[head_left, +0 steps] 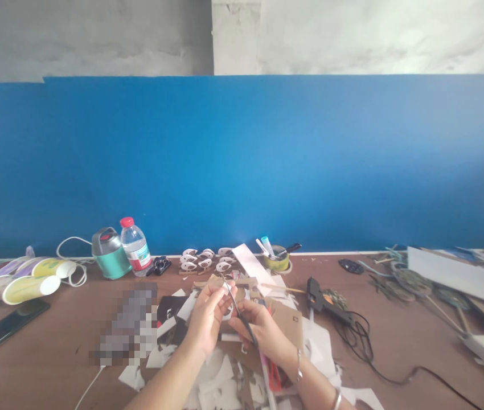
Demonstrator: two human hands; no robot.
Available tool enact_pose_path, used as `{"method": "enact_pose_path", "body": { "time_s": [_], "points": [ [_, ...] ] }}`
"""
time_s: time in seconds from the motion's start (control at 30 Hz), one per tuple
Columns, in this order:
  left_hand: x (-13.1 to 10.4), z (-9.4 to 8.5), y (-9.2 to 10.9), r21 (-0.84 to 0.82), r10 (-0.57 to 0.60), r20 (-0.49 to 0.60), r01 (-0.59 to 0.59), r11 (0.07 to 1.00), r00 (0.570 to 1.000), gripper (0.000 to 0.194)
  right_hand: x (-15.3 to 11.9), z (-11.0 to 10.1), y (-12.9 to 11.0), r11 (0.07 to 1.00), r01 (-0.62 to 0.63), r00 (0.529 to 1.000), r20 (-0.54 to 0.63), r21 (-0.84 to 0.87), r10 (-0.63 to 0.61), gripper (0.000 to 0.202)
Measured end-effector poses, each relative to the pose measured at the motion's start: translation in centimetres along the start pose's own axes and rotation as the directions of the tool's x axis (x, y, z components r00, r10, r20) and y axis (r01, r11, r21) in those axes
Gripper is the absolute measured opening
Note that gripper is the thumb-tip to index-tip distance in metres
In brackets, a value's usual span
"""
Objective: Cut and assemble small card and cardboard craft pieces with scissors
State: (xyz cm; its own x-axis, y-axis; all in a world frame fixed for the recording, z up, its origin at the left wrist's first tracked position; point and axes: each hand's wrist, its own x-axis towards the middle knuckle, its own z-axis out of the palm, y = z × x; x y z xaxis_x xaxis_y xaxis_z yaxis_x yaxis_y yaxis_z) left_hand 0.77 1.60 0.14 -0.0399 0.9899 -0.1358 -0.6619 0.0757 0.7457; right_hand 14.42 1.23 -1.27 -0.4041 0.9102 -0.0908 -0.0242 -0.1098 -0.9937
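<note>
My right hand (265, 333) is closed round the dark handles of a pair of scissors (241, 314), whose blades point up and to the left. My left hand (208, 313) pinches a small white piece, likely paper, close to the blade tips; its exact shape is mostly hidden by the fingers. Beneath both hands lies a heap of white paper scraps (218, 378) with brown card (288, 326) among them. Beyond the hands, several small white curled cut-outs with dark markings (205, 263) stand in rows near the blue panel.
A black glue gun (325, 299) with a coiled cord lies to the right. A green pot (277, 262) holds pens. Left stand a water bottle (136, 250) and a teal container (111, 262), near paper cups (31, 288) and a dark phone (9, 330). White strips (464, 276) lie far right.
</note>
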Motion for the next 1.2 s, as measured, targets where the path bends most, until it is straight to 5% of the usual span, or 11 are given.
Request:
{"method": "enact_pose_path", "body": {
  "time_s": [0.93, 1.2],
  "points": [
    [0.1, -0.1, -0.3, -0.047, -0.026, -0.036, 0.024, 0.999, 0.999, 0.021, 0.2, 0.0, 0.2, 0.997, -0.069, 0.998, -0.018, -0.041, 0.068, 0.042],
    [0.6, -0.2, 0.1, -0.117, -0.007, -0.11, -0.006, 0.993, 0.994, 0.012, -0.5, -1.3, -1.5, 0.988, -0.123, 0.977, 0.163, -0.088, 0.136, 0.043]
  ]
}}
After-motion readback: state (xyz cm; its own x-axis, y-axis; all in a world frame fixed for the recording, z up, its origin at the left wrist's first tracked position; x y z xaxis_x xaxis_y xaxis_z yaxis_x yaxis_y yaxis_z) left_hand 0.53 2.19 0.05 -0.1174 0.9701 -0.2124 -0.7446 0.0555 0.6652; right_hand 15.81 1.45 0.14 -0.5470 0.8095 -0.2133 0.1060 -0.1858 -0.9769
